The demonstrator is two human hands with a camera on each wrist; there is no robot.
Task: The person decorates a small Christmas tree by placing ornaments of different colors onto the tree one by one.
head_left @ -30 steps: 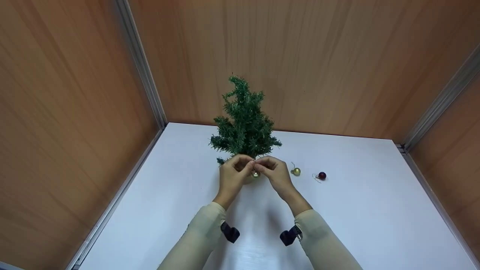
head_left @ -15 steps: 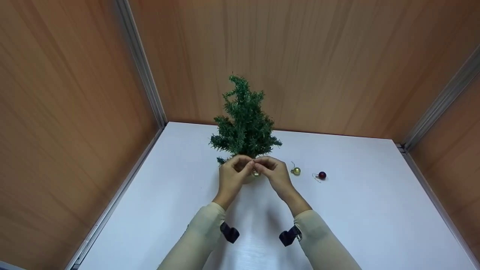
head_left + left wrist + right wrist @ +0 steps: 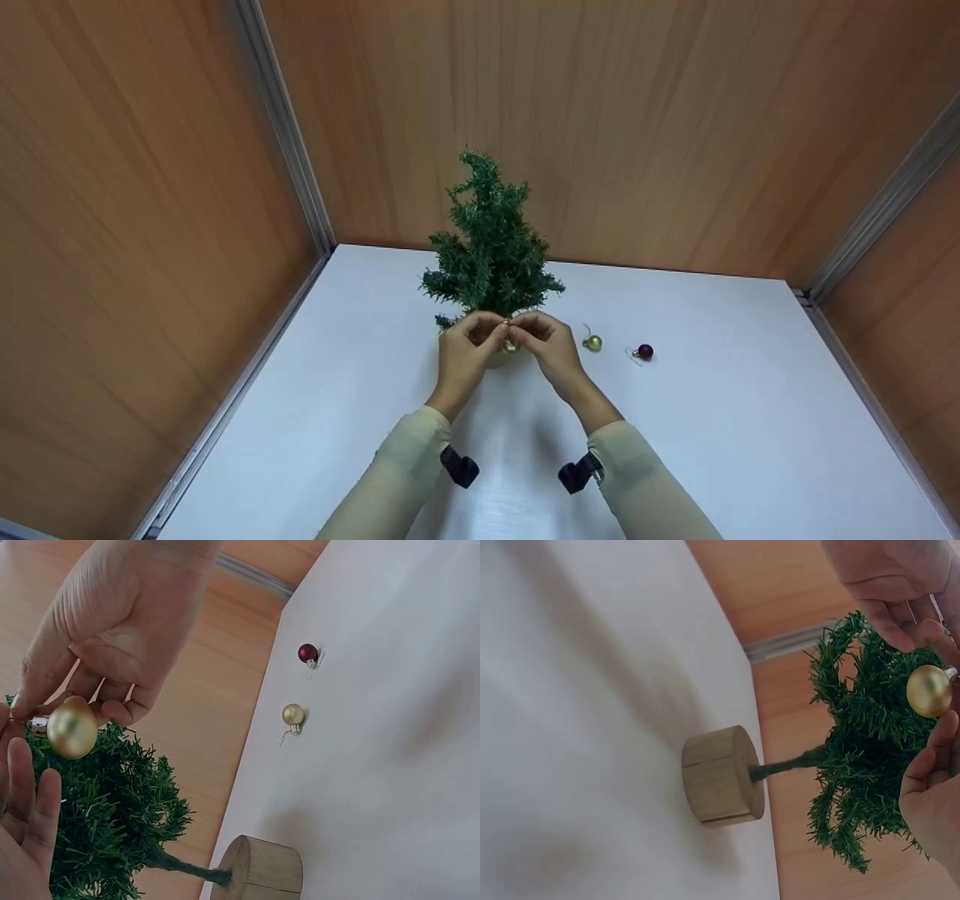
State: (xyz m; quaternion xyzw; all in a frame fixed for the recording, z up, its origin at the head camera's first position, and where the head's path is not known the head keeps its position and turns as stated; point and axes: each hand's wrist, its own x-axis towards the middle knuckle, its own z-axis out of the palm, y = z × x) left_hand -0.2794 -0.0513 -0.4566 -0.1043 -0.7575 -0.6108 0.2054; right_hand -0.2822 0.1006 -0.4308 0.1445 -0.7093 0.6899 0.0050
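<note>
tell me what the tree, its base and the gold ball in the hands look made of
Tree: likely plastic, its thin green needles glossy like tinsel. Base: apparently wood, matte, pale brown with dark cracks. Gold ball: plastic or glass, can't tell, with a smooth satin sheen.

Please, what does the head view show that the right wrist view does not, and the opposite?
Only the head view: the dark red bauble and loose gold bauble on the table, and both sleeves.

Only the right wrist view: the thin trunk of the tree and the cracks in its wooden base.

Both: the tree, the base (mostly hidden in head view), the table, and the left hand and right hand at the held gold bauble.
</note>
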